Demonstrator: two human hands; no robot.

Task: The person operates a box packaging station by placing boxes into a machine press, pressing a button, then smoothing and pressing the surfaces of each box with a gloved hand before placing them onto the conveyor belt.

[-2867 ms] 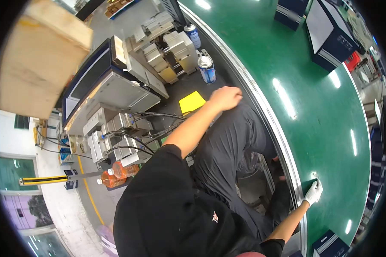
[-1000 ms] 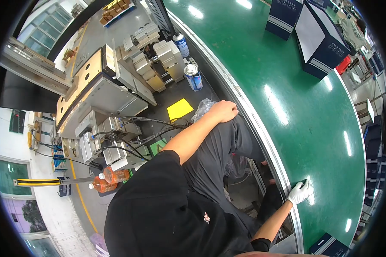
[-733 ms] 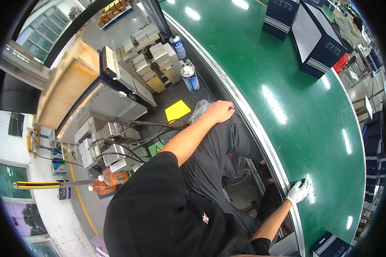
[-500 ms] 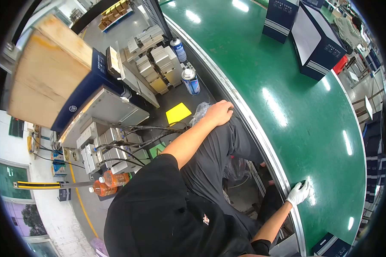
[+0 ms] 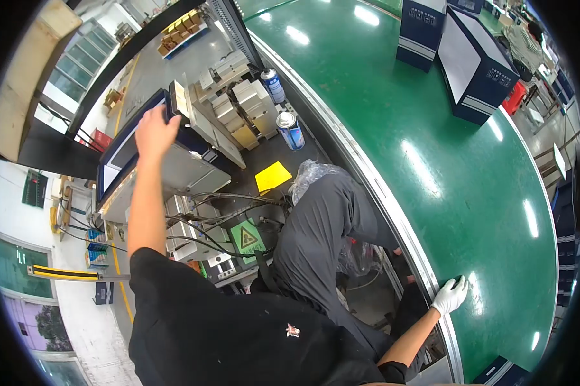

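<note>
Seated operator: bare left hand [image 5: 155, 132], fingers loosely spread and clamped on nothing, reaches the dark blue box [image 5: 132, 145] seated in the press fixture [image 5: 187, 174], while the gloved right hand [image 5: 451, 296], fingers splayed flat, braces on the green conveyor [image 5: 431, 141] near edge.

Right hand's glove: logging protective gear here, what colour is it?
White, seen in the head view: the right hand rests on the green conveyor belt.

The bare left hand [image 5: 153, 132] was raised, arm outstretched; the gloved right hand [image 5: 451, 296] lay flat, fingers spread.
</note>
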